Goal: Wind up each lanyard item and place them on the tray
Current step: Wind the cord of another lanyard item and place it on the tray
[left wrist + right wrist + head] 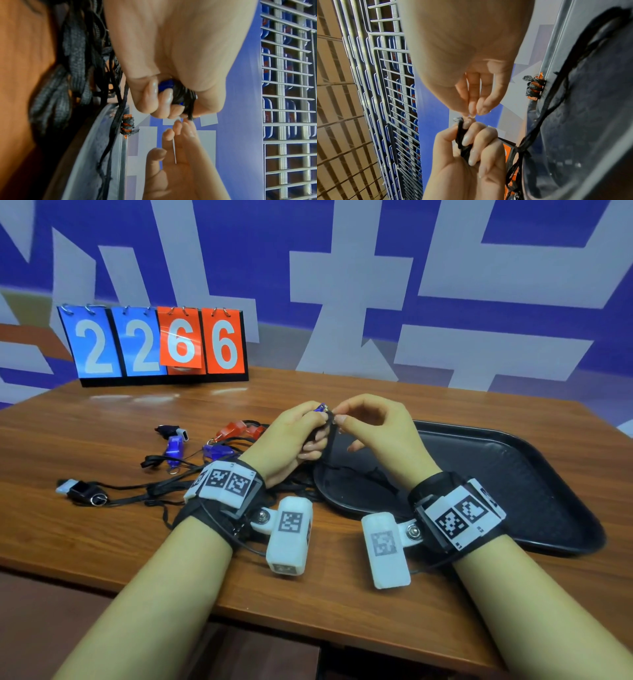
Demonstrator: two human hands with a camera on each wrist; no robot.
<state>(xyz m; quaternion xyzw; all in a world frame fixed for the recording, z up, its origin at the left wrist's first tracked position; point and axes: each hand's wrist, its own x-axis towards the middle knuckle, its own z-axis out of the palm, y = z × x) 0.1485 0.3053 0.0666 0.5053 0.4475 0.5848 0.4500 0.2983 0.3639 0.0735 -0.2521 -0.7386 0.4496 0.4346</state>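
Note:
My left hand [308, 436] is raised over the tray's left end and grips a blue whistle [321, 407] with black lanyard cord [183, 94] wound round it. My right hand [339, 419] pinches the cord [329, 440] just beside the whistle's top. The loose rest of the cord hangs down onto the black tray [513, 474]. In the left wrist view, my left hand [171, 105] curls round the blue whistle [167, 84]. An orange whistle [534, 86] wound in black cord lies at the tray's far rim. My right hand [471, 111] meets the cord [461, 134] above my left hand [471, 155].
Left of my hands, several whistles lie in tangled black lanyards: a black one [169, 431], two blue [174, 448] [217, 451], a red one [236, 429] and a black-and-white one [80, 491]. A flip scoreboard [157, 344] stands at the back left.

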